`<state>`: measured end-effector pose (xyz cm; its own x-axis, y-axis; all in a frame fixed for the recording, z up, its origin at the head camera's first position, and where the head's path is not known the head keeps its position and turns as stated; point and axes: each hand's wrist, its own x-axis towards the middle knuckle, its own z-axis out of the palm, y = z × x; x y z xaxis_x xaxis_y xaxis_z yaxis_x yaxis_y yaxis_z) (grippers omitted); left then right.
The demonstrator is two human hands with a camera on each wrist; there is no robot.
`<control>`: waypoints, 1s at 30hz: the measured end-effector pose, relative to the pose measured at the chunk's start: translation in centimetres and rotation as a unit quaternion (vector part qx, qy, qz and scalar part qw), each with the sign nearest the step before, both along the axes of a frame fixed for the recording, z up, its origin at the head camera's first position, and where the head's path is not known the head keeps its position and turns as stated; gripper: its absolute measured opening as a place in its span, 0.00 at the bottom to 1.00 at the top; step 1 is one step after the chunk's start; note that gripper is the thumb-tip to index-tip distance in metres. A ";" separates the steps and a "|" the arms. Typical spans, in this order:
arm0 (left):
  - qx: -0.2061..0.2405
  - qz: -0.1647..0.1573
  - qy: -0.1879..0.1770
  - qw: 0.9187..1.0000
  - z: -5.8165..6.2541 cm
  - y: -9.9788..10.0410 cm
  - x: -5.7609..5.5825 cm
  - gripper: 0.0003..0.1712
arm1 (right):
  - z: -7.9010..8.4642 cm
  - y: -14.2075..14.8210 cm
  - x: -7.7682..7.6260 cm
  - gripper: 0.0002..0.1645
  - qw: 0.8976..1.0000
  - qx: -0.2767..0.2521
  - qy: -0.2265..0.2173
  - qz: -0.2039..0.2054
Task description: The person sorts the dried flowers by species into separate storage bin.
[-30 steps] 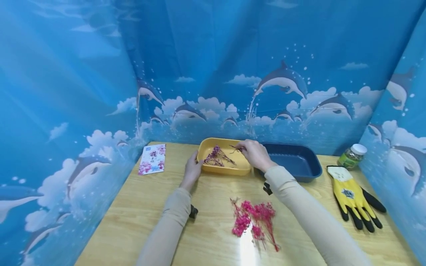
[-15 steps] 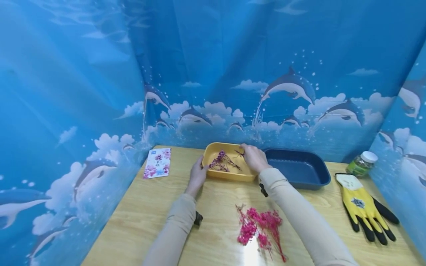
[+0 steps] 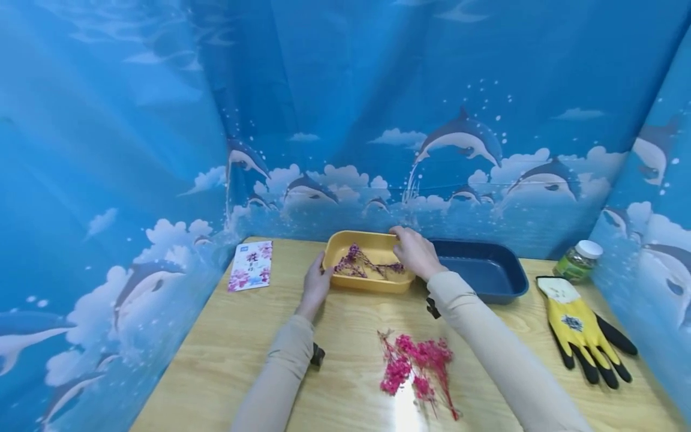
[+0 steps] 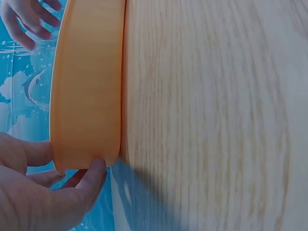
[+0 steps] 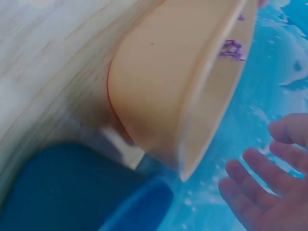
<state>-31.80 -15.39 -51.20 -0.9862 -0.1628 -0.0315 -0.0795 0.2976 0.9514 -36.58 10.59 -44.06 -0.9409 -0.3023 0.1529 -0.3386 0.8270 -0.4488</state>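
Observation:
The yellow tray (image 3: 372,285) stands at the back of the table with purple dried flower sprigs (image 3: 353,261) lying in it. My left hand (image 3: 315,282) grips its left end; in the left wrist view the thumb is at the rim and the fingertips (image 4: 97,166) lie against the end wall. Over the tray's right end is my right hand (image 3: 418,255), holding nothing. Its fingers are relaxed and slightly spread in the right wrist view, apart from the rim. Just below that hand, one dark purple sprig (image 3: 390,267) lies in the right part of the tray.
A dark blue tray (image 3: 523,291) stands right of the yellow one. Pink dried flowers (image 3: 418,363) lie in front. A printed flower packet (image 3: 251,266) is at the left; a yellow-black glove (image 3: 580,330) and a white-lidded jar (image 3: 579,261) are at the right.
My right hand has lowered the purple sprig into the yellow tray's right part and let it go. The left hand stays at the tray's left end. The head view has shifted slightly.

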 end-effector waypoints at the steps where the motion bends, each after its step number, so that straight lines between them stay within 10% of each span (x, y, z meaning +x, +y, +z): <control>1: -0.002 0.002 -0.001 1.000 0.0 -0.1 0.1 0.35 | 0.3 0.3 0.4 0.28 1.000 -0.012 0.002 -0.005; 11: -0.015 0.020 -0.016 1.000 0.0 -0.9 0.0 0.34 | 2.4 5.1 2.2 0.34 0.990 -0.112 0.050 -0.069; 18: -0.054 0.061 0.083 0.993 1.6 0.2 0.5 0.31 | 2.6 10.5 2.7 0.38 0.964 -0.181 0.113 -0.157; 25: -0.160 -0.005 0.286 0.945 3.1 3.3 2.7 0.26 | 0.6 15.9 4.5 0.43 0.936 -0.197 0.099 -0.274; 30: -0.229 -0.198 0.299 0.905 3.3 5.7 5.1 0.19 | -0.9 18.6 5.5 0.45 0.920 -0.204 0.070 -0.328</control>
<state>-26.75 -9.69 -47.88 -0.7889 0.3463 0.5077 0.6075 0.5641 0.5592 -31.10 29.19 -44.99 -0.8630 0.4322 0.2614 0.0941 0.6460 -0.7575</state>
